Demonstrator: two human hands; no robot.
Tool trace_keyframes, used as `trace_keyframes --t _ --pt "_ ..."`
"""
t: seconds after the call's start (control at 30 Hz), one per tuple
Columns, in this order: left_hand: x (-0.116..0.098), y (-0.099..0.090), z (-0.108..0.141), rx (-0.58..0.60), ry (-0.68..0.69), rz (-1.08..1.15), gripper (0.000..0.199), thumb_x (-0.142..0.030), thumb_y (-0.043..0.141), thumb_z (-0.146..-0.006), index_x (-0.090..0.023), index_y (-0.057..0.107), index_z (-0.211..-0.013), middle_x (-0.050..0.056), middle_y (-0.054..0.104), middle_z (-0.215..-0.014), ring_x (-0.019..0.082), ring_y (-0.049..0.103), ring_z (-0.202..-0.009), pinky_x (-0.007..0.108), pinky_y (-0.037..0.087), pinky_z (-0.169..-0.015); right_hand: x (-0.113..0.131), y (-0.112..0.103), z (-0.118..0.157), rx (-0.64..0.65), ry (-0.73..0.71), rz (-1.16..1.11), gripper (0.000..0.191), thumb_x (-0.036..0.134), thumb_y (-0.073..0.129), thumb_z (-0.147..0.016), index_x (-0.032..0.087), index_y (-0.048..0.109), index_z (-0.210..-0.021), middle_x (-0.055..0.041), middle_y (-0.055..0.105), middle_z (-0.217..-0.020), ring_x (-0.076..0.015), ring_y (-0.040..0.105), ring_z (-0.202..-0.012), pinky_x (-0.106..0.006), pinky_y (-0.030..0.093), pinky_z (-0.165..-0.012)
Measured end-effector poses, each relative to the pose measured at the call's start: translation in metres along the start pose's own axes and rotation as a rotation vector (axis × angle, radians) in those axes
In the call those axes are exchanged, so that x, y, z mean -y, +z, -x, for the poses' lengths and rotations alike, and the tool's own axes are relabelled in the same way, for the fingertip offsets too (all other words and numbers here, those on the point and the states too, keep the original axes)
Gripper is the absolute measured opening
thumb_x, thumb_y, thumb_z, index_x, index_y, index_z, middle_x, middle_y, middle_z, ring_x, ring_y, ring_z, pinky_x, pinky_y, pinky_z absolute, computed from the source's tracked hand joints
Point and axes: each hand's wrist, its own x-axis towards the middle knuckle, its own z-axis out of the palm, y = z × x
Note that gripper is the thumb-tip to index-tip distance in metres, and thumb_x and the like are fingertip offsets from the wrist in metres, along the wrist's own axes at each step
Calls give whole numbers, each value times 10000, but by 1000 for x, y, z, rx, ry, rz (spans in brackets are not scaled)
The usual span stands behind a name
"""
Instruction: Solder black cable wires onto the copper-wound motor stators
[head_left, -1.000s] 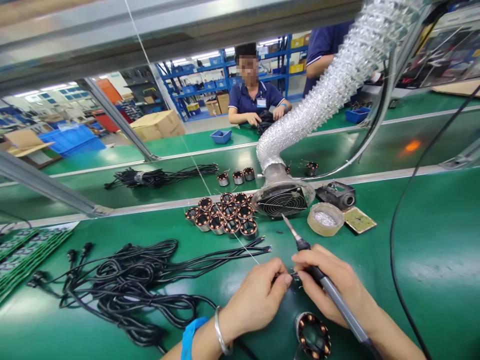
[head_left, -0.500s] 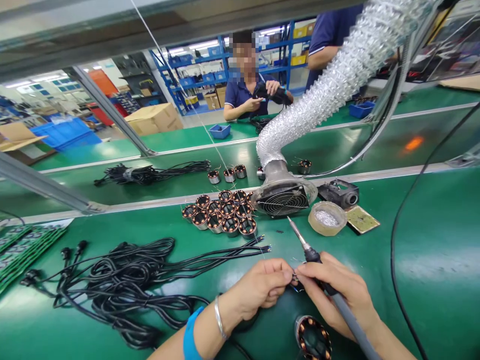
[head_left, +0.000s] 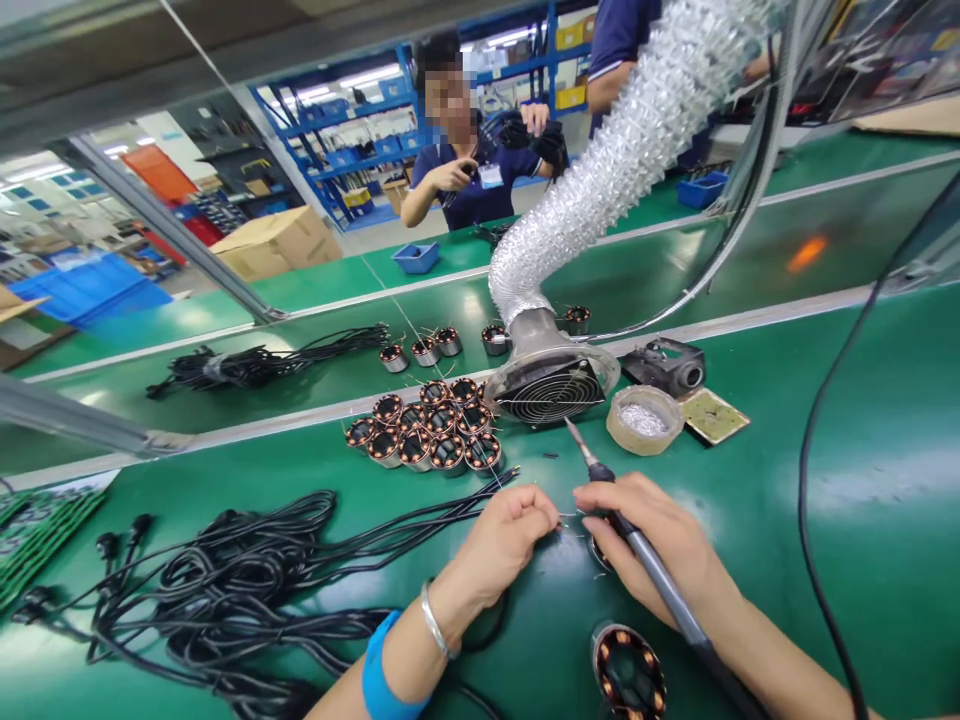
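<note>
My left hand (head_left: pixel 514 530) is closed in a pinch on a thin wire (head_left: pixel 568 514), whose pale end points toward my right fingertips. A black cable loops beneath that wrist. My right hand (head_left: pixel 660 545) is wrapped around a soldering iron (head_left: pixel 645 560), its metal tip (head_left: pixel 574 435) angled up and away, just short of the fan's grille; thumb and forefinger are slightly apart. Below the hands stands a motor stator with copper windings (head_left: pixel 600 640). Another stator (head_left: pixel 598 553) is mostly hidden behind my right fingers.
Several stators (head_left: pixel 416 450) cluster before a fume fan (head_left: pixel 551 397) with a silver duct (head_left: pixel 592 170). Right of it are a round tub (head_left: pixel 615 440) and a sponge tray (head_left: pixel 716 416). Black power cables (head_left: pixel 247 560) and green circuit boards (head_left: pixel 52 540) lie left. A co-worker (head_left: pixel 472 170) sits opposite.
My hands have moved apart, leaving a small gap between the fingertips. The iron stays in my right hand. The view has shifted slightly, and the co-worker opposite has spread their hands with the black cables.
</note>
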Motion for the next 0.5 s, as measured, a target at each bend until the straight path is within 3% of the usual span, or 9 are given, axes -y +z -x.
trace_keyframes --t 0.33,0.5 --pt "8 -3 11 17 -20 95 314 -426 690 -703 -194 480 -675 -136 265 -452 32 118 -383 204 77 -383 4 5 -12 98 -10 -111 200 81 480 -901 225 598 -973 7 622 -749 -135 585 -693 -228 513 -600" --pt "11 -3 11 -72 37 24 239 -370 644 -729 -181 509 -672 -117 298 -477 44 174 -417 207 129 -435 1 1 -4 55 -17 -90 259 104 504 -922 228 625 -1114 -29 688 -876 -155 607 -742 -278 533 -646"
